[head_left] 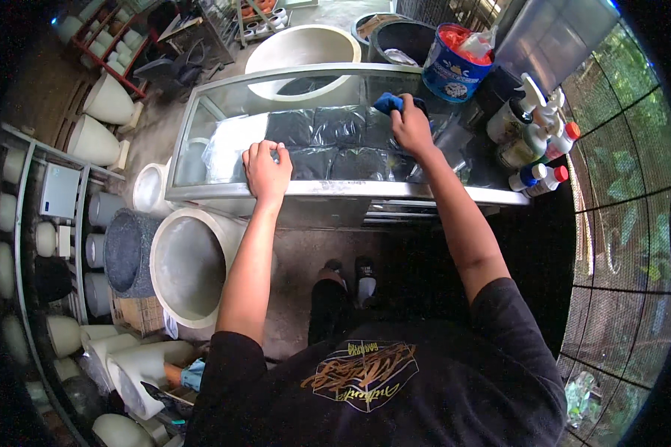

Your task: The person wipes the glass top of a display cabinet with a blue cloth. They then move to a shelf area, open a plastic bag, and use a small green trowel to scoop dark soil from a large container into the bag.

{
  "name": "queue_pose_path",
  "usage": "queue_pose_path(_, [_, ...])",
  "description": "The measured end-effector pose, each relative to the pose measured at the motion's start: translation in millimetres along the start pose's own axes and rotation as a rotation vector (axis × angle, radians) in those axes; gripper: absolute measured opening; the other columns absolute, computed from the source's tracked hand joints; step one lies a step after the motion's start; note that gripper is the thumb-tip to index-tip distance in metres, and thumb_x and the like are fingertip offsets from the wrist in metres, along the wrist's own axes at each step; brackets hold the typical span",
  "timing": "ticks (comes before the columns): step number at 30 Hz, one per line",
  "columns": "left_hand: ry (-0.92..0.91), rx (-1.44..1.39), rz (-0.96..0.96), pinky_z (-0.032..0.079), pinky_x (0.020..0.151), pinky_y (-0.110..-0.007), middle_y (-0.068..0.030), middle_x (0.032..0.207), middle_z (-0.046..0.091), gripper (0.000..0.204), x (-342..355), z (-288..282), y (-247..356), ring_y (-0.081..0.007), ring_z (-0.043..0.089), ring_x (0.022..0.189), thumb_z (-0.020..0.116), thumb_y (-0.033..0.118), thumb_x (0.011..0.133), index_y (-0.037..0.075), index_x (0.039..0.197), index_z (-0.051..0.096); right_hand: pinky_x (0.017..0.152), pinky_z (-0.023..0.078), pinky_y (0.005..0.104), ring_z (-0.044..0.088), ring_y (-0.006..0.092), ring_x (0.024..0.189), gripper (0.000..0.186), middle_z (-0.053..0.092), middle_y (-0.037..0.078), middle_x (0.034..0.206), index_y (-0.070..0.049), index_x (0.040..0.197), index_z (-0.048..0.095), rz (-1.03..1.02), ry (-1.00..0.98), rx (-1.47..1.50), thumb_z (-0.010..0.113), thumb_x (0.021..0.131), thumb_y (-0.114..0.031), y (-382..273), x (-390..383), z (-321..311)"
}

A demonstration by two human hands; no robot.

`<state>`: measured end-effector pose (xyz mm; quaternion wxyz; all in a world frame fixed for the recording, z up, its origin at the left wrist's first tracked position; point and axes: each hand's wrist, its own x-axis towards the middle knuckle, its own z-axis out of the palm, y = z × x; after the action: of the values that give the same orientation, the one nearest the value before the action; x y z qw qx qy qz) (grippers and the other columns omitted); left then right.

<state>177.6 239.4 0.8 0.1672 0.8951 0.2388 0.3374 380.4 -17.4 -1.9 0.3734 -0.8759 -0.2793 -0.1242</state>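
A glass-topped display case (335, 191) with a metal frame stands in front of me. Under its glass show several black plastic-wrapped packs (350, 128) and a bright white sheet-like patch (227, 141), which may be glare. My left hand (267, 171) rests near the front edge of the glass, its fingers bent and slightly apart, with nothing visible in them. Farther back and to the right, my right hand (411, 127) is closed on a blue cloth (388, 102), pressed down on the glass near the rear edge. The hand partly covers the cloth.
Spray bottles (511, 119) and small capped bottles (548, 180) crowd the case's right end. Behind them stands a blue bucket (455, 67) with red contents. A large cream pot (306, 45) sits beyond the case. Another round pot (190, 268) lies left of my legs, beside shelves (82, 223).
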Motion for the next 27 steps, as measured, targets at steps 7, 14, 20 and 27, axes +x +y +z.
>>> queue_pose_path(7, [-0.004, 0.035, 0.028, 0.044, 0.086, -0.043, -0.0100, 0.094, 0.062, 0.016, -2.9, -3.0, 3.0, -0.0322, 0.054, 0.096, 0.065, 0.024, 0.086, 0.008, 0.086, 0.065, 0.078, 0.044, 0.0554, 0.059, 0.0493, 0.086, 0.033, 0.062, 0.031, 0.088, -0.002, 0.116, 0.047, 0.000, -0.157, 0.204, 0.050, 0.089, -0.021, -53.7, -48.1, 16.6])
queue_pose_path(14, [-0.022, -0.001, 0.014, 0.042, 0.090, -0.045, -0.0097, 0.096, 0.060, 0.016, -3.3, -3.4, -4.5, -0.0329, 0.053, 0.101, 0.064, 0.026, 0.086, 0.010, 0.087, 0.063, 0.078, 0.047, 0.0432, 0.061, 0.0354, 0.082, 0.024, 0.063, 0.022, 0.085, -0.003, 0.107, 0.054, 0.066, -0.178, 0.405, 0.046, 0.089, -0.016, -98.2, -101.1, 14.1])
queue_pose_path(20, [-0.052, -0.007, -0.001, 0.041, 0.092, -0.046, -0.0084, 0.100, 0.059, 0.015, -1.8, -4.3, -9.4, -0.0318, 0.051, 0.105, 0.064, 0.026, 0.085, 0.012, 0.088, 0.061, 0.083, 0.047, 0.0400, 0.062, 0.0277, 0.089, 0.028, 0.065, 0.021, 0.095, 0.002, 0.110, 0.055, 0.198, 0.320, 0.457, 0.043, 0.092, -0.016, -49.5, -102.3, -26.4])
queue_pose_path(27, [-0.121, 0.024, -0.029, 0.039, 0.095, -0.046, -0.0062, 0.102, 0.059, 0.016, -0.7, -5.9, -7.0, -0.0296, 0.049, 0.110, 0.062, 0.028, 0.086, 0.013, 0.091, 0.061, 0.078, 0.048, 0.0479, 0.063, 0.0427, 0.084, 0.030, 0.064, 0.027, 0.092, 0.003, 0.110, 0.050, 0.554, 0.472, -0.033, 0.046, 0.091, -0.020, -11.7, -98.4, -79.7])
